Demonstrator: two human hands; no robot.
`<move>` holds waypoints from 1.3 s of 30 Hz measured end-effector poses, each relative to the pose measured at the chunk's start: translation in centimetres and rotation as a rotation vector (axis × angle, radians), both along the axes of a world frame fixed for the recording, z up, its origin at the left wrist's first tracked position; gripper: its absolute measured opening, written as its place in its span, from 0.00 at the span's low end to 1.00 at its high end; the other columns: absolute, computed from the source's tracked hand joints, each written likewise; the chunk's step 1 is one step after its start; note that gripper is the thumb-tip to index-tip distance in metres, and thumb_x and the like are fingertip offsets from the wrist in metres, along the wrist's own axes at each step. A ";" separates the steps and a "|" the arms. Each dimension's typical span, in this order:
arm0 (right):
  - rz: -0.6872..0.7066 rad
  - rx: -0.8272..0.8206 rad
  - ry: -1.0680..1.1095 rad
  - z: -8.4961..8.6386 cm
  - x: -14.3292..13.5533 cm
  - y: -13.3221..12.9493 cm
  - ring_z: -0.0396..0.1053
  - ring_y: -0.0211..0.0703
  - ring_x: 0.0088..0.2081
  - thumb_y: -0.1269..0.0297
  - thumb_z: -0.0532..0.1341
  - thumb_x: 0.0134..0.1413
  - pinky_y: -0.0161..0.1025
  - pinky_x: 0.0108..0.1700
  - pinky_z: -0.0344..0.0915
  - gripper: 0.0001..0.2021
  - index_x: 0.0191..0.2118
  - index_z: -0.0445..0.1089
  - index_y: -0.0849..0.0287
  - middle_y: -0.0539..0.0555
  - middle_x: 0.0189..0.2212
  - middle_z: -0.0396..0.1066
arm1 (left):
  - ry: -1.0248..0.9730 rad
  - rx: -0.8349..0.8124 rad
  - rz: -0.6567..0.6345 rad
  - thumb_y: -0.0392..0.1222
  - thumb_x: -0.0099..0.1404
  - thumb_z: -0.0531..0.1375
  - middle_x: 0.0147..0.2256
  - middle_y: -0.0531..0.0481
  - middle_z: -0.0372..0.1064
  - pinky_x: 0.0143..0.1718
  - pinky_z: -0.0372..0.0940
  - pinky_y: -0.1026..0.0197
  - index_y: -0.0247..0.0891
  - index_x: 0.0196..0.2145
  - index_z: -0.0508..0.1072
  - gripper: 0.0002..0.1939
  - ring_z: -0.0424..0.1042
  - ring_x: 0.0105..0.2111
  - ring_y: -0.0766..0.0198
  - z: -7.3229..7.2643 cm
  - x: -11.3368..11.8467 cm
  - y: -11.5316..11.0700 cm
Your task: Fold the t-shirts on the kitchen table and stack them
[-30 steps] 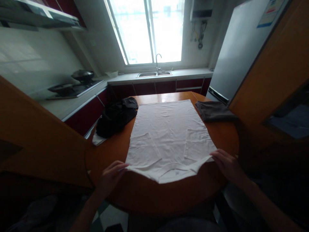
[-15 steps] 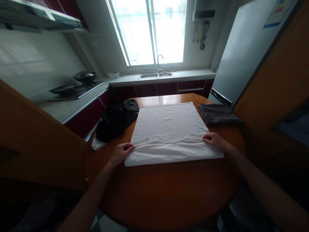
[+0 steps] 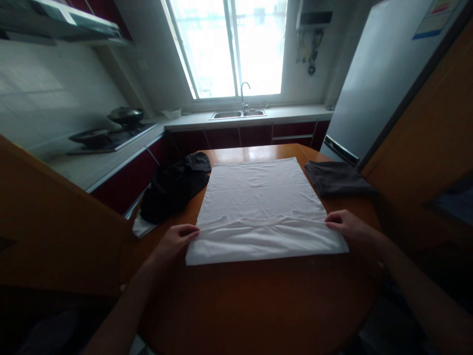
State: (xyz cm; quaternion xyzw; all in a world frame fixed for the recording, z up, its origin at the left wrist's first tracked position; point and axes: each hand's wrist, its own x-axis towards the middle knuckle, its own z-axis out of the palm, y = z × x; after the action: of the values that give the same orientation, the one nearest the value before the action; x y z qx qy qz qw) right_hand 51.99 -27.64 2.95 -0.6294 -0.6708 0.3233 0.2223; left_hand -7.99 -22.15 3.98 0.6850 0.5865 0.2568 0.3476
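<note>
A white shirt (image 3: 262,190) lies spread on the brown wooden table (image 3: 258,305), its near part folded over so the neckline shows across it. My left hand (image 3: 177,240) pinches the left edge of the folded part between thumb and fingers. At the opposite edge, my right hand (image 3: 343,224) grips the cloth in the same way. The fold between the two hands looks stretched, with shallow creases.
Dark crumpled clothes (image 3: 175,185) lie at the table's left, over something white. A folded dark grey cloth (image 3: 338,178) rests at the right. Behind are a counter with a sink (image 3: 238,114), a stove with pans (image 3: 125,116) and a fridge (image 3: 373,84).
Both hands have moved outward, my right one further, from on top of the cloth to its side edge. The view has shifted slightly, with the shirt appearing a little nearer.
</note>
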 end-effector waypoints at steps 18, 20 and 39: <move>-0.264 0.256 -0.049 -0.7 -0.7 13.2 0.74 0.49 0.33 0.62 0.62 0.44 0.40 0.37 0.68 0.08 0.28 0.76 0.60 0.57 0.28 0.78 | -0.050 0.235 0.236 0.56 0.49 0.67 0.35 0.41 0.80 0.42 0.71 0.55 0.35 0.33 0.82 0.21 0.79 0.37 0.49 -2.2 2.6 10.6; -0.261 0.260 -0.043 -0.9 -0.4 13.7 0.74 0.48 0.33 0.62 0.62 0.44 0.39 0.37 0.68 0.08 0.28 0.76 0.60 0.57 0.28 0.78 | -0.051 0.244 0.239 0.57 0.51 0.66 0.36 0.41 0.80 0.42 0.71 0.55 0.35 0.35 0.82 0.22 0.79 0.38 0.49 -2.3 2.3 11.0; -0.281 0.389 -0.602 -1.1 -3.9 13.8 0.69 0.58 0.51 0.63 0.57 0.61 0.49 0.52 0.64 0.14 0.46 0.77 0.61 0.64 0.47 0.76 | 0.212 0.432 0.205 0.51 0.62 0.58 0.43 0.40 0.78 0.48 0.70 0.55 0.33 0.45 0.79 0.21 0.77 0.42 0.52 -3.3 3.0 13.5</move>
State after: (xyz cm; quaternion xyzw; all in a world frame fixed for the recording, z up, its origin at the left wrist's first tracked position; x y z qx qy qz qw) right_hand 48.06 -13.80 1.82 -0.7282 -0.6619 -0.0428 0.1727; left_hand -4.97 -8.63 0.71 0.7035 0.6175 0.3368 0.1023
